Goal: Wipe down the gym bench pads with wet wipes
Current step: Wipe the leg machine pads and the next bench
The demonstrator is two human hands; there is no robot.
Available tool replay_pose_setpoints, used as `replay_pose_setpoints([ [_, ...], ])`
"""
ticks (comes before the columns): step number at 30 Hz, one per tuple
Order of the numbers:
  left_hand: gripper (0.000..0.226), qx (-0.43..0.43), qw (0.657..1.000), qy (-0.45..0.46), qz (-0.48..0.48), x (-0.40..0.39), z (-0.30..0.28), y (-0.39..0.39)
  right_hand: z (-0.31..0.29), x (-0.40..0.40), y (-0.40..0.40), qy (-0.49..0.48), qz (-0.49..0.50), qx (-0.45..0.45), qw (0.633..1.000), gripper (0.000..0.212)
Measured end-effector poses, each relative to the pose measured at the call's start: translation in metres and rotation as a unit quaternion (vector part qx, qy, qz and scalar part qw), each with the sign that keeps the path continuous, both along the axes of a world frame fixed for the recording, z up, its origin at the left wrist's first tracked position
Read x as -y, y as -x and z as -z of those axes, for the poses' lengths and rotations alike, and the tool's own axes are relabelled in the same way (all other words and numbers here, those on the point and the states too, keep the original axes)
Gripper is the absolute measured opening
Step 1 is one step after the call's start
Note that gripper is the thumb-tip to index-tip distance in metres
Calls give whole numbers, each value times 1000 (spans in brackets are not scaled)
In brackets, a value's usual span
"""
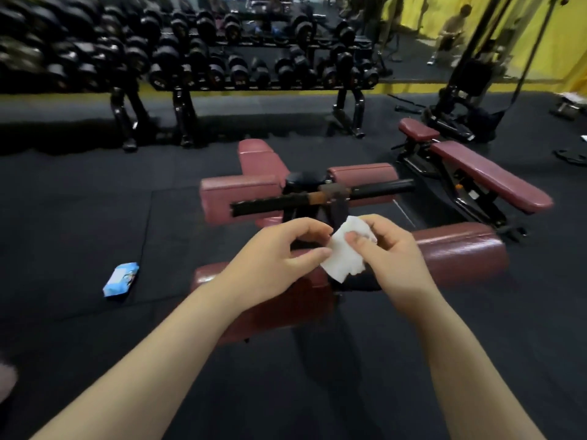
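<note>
2 hands hold 1 white wipe above the maroon pads.

Far left of the left hand (279,255), a blue wipes pack (121,279) lies on the floor; both grips pinch the wet wipe (341,254) (left on its edge, right hand (392,249) on top), with the roller pad (460,252) just right.

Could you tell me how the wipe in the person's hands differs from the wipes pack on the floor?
The wet wipe is a single white sheet, crumpled and held up between the left hand and right hand; the wipes pack is blue, blocky and lies untouched on the floor mat, off to the left. The wipe hangs above the bench pad; the pack sits apart from it.
</note>
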State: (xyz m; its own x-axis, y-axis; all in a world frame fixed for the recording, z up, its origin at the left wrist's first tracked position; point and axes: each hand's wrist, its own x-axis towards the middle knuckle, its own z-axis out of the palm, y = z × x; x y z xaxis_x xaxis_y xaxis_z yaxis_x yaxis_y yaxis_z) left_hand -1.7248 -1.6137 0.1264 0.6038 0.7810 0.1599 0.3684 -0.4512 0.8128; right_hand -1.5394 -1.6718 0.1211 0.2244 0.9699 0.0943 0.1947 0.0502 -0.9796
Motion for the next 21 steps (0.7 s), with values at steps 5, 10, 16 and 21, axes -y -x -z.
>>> replay_pose_setpoints([
  [5,9,5,996,-4,-92,7,-2,116,4,-15,120,-3,-85,52,995,13],
  [10,7,-20,986,17,-165,13,9,235,16,-29,234,1,-136,42,990,21],
  [16,11,-47,968,44,-243,10,40,343,52,-48,337,49,-159,11,986,27],
  [21,14,-16,953,105,-282,-20,67,382,82,-79,385,140,-126,-138,972,15],
])
